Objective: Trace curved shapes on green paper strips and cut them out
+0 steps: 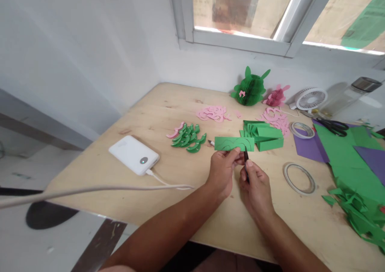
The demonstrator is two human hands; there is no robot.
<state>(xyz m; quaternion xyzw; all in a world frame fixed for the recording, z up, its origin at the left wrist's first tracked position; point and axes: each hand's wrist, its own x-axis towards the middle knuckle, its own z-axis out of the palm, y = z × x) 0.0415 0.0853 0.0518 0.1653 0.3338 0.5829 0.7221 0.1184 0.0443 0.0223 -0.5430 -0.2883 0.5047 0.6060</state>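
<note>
My left hand (222, 170) pinches the lower edge of a green paper strip (222, 143), held level above the table. Curved outlines are drawn across the strip. In my right hand (257, 184) are small dark scissors (246, 156), their blades at the strip's lower edge near its right end. How far the blades are apart is too small to tell. Just behind the strip lies a stack of folded green paper (267, 133). A pen tip (211, 142) shows at the strip's left end. Curved green cut pieces (187, 136) lie to the left, with pink ones beside them.
A white power bank (134, 154) with a cable lies left. Pink paper scraps (213, 113), a green paper figure (251, 88) and a pink one (276, 96) are behind. On the right are a fan (310, 99), tape rings (285, 177), black scissors (332, 125) and green scraps (357, 214).
</note>
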